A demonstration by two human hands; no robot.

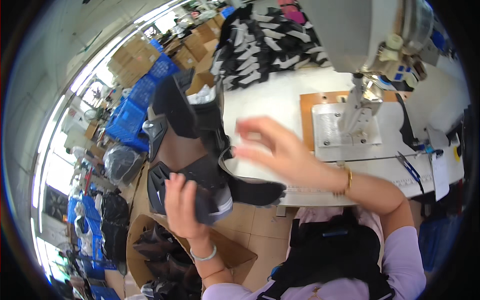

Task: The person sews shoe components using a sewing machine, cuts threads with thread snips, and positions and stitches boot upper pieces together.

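A black and brown boot upper point(182, 150) with moulded ribbed pieces stands at the left end of the white sewing table, its black toe part reaching right along the table's front edge. My left hand point(183, 207) grips its lower near side; the fingers lie over the dark material and the thumb is hidden. To the right of the upper, above the tabletop, my right hand point(270, 147) is blurred by motion, with fingers and thumb apart and nothing seen between them. A sewing machine point(357, 112) stands farther right, away from both hands.
Black and white cut pieces point(265, 47) are heaped at the table's far side. Blue-handled snips point(409, 166) lie at the right front edge. Below left, a cardboard box point(235, 255) holds several similar dark pieces. Blue crates point(127, 117) and cartons point(132, 60) line the left.
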